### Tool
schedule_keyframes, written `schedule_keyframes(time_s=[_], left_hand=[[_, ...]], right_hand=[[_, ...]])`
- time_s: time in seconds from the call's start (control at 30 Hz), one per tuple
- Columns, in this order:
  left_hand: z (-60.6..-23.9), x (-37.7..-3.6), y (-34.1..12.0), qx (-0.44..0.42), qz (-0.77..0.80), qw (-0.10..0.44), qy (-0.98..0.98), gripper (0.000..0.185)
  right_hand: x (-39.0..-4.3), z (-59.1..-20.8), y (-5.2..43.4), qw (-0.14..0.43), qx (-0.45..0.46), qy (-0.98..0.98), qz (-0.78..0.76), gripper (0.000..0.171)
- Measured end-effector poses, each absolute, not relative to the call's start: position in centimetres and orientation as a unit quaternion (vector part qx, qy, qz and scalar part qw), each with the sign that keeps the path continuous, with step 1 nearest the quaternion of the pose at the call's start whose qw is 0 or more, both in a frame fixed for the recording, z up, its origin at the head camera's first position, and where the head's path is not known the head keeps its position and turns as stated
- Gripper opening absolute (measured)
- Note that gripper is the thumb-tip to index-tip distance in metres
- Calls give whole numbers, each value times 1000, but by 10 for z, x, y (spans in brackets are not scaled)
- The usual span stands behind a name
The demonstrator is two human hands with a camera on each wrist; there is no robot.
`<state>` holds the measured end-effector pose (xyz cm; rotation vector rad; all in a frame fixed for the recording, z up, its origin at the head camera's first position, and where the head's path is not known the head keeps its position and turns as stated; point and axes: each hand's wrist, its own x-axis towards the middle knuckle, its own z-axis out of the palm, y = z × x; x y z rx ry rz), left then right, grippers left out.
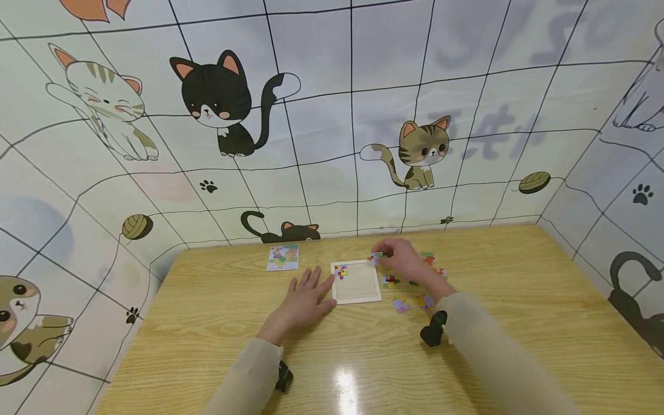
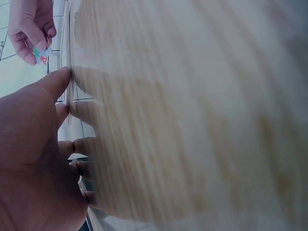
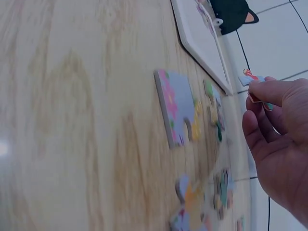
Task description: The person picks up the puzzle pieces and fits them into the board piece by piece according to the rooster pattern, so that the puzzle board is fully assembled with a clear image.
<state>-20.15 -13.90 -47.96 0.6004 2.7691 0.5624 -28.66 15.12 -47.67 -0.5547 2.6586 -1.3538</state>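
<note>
A white puzzle tray [image 1: 358, 285] lies flat on the wooden table [image 1: 218, 323], with a colourful piece [image 1: 340, 270] set in its near-left corner. My left hand [image 1: 311, 283] rests flat on the table, fingers straight, its thumb against the tray's left edge [image 2: 69, 91]. My right hand [image 1: 383, 257] hovers over the tray's far right corner and pinches a small puzzle piece [image 1: 376, 256] between thumb and fingers. The right wrist view shows that piece [image 3: 254, 83] in the fingertips [image 3: 269, 91], above the tray [image 3: 199, 41].
Several loose puzzle pieces [image 1: 412, 291] lie right of the tray, the largest a purple one [image 3: 174, 108]. A picture card [image 1: 282, 257] sits at the back left. Cat-patterned walls [image 1: 332, 144] enclose the table on three sides.
</note>
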Motion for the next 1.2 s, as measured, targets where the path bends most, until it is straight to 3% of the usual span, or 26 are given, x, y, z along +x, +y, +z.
schedule_keyframes(time_s=[0.5,1.2], left_hand=[[-480,-203,-137,202,195,129,951,64],[-482,-204,-136,202,184,125,954,64]], right_hand=[[-281,-480,111,69,-186,871,-450,18],[-279,-488,95,63,-189,881,-429,16]])
